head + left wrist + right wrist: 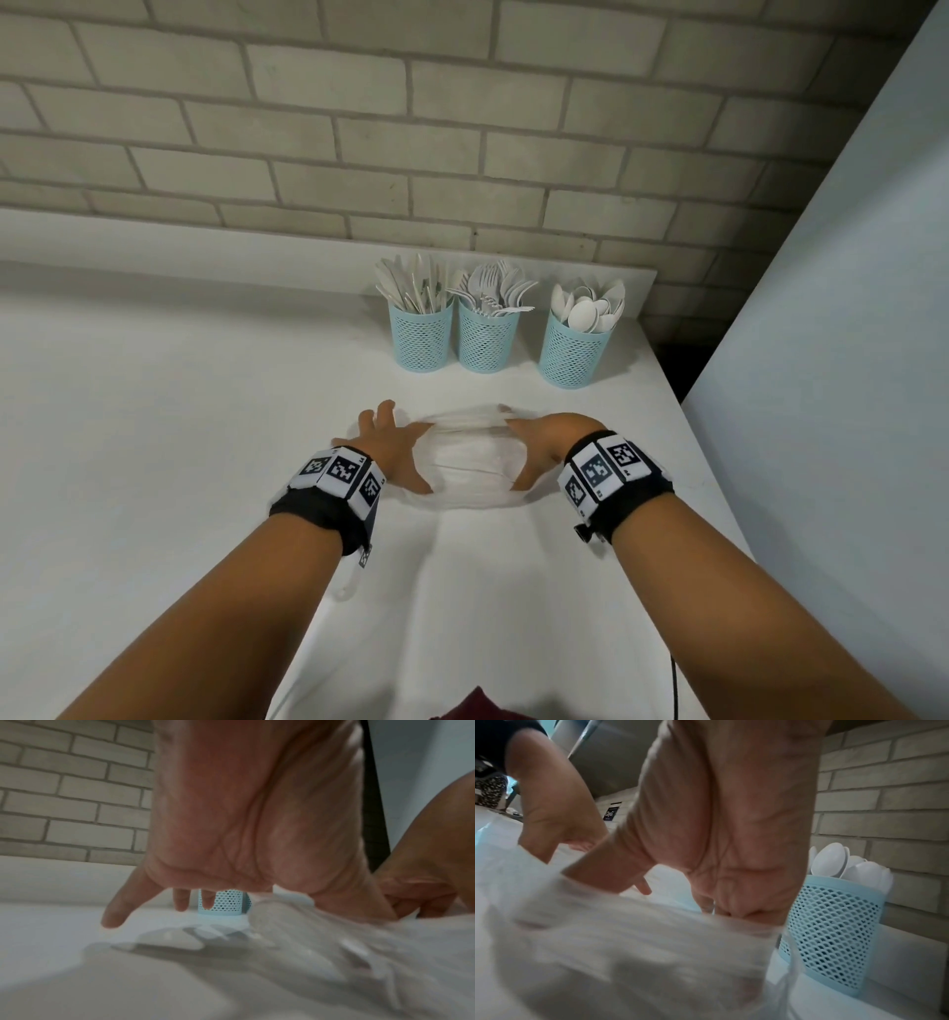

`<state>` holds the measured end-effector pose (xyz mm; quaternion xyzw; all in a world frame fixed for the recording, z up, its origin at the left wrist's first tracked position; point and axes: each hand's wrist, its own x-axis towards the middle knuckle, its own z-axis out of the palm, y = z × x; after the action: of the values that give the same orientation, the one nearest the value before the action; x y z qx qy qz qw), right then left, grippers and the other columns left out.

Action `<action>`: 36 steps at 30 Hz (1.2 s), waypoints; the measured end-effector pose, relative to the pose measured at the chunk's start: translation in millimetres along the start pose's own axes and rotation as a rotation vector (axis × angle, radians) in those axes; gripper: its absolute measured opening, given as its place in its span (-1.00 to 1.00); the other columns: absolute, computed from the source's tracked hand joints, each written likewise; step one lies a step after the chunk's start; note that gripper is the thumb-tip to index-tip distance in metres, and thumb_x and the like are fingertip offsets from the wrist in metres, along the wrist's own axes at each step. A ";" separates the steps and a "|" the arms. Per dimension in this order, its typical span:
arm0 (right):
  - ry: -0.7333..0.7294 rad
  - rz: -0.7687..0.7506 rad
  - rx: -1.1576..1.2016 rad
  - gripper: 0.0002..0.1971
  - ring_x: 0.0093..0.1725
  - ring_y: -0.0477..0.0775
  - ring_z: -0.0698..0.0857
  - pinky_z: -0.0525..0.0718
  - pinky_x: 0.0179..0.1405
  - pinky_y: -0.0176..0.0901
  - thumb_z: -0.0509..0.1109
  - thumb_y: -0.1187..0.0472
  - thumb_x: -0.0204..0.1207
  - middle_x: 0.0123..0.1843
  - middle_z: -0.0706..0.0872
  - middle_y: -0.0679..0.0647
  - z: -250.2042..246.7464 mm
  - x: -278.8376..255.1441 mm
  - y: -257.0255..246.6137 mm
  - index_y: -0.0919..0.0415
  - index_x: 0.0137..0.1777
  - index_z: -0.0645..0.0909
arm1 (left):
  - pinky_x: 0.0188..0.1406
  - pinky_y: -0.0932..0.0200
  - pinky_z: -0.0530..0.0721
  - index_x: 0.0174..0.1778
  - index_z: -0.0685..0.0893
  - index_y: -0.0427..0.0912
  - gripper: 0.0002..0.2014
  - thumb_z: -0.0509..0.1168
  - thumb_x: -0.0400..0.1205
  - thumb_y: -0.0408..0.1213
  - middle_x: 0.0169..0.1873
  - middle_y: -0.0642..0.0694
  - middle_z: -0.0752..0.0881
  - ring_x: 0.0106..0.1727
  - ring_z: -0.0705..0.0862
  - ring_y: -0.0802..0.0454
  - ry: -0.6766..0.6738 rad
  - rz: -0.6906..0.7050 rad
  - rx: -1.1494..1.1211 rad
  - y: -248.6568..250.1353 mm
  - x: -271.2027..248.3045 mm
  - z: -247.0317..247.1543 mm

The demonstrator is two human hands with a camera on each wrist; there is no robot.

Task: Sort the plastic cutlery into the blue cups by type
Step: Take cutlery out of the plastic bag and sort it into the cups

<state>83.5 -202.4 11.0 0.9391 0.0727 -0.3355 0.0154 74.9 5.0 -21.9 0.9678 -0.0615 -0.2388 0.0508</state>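
Three cups in a row at the back of the counter (154, 411), near the wall (359, 128): knives cup (421, 336) left, forks cup (487, 339) just beside it, spoons cup (575, 352) right with a gap. Plastic bag (472, 462) lay on the counter in front of them, left hand (387, 444) and right hand (544, 447) at its sides.

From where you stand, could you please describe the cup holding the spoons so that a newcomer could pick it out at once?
Look along the brick wall to the far right corner of the white counter, where three blue mesh cups stand in a row. The spoon cup is the rightmost, set slightly apart from the other two. Only it shows rounded white spoon bowls rather than knife blades or fork tines.
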 end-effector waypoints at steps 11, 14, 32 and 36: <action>0.155 -0.055 0.001 -0.20 0.50 0.17 0.42 0.41 0.49 0.05 0.49 -0.01 0.43 0.57 0.38 0.13 -10.4 6.3 -0.1 0.21 0.60 0.22 | 0.47 -0.31 0.34 0.59 0.00 0.20 0.02 0.53 0.33 0.00 0.57 -0.16 0.00 0.61 -0.01 -0.22 0.042 0.042 -0.060 9.7 6.5 -5.8; 0.211 -0.071 0.035 -0.31 0.48 0.17 0.44 0.40 0.49 0.00 0.41 -0.02 0.51 0.55 0.42 0.15 -8.3 6.3 1.0 0.24 0.56 0.30 | 0.48 -0.28 0.34 0.59 0.03 0.18 -0.01 0.52 0.35 -0.01 0.57 -0.17 0.01 0.61 0.00 -0.23 0.006 0.046 -0.049 10.4 5.7 -8.0; 0.305 -0.029 0.041 -0.57 0.16 0.18 0.66 0.64 0.16 -0.03 0.53 0.26 0.39 0.23 0.65 0.19 -1.8 2.7 10.0 0.30 0.25 0.55 | 0.36 -0.03 0.51 0.40 0.53 -0.28 -0.61 0.09 0.65 -0.50 0.34 -0.27 0.53 0.37 0.51 -0.20 0.264 0.296 -0.093 72.3 32.9 -2.9; 0.327 -0.107 0.029 -0.64 0.22 0.20 0.63 0.58 0.22 -0.04 0.43 0.17 0.47 0.24 0.67 0.18 9.5 5.7 4.6 0.27 0.24 0.59 | 0.45 -0.08 0.41 0.49 0.45 -0.13 -0.57 0.11 0.68 -0.35 0.45 -0.20 0.46 0.48 0.37 -0.21 0.226 0.237 -0.075 67.1 40.9 5.0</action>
<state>82.6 -207.0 -0.1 0.9761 0.1194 -0.1796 -0.0279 102.2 -67.5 -36.4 0.9718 -0.1604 -0.1231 0.1212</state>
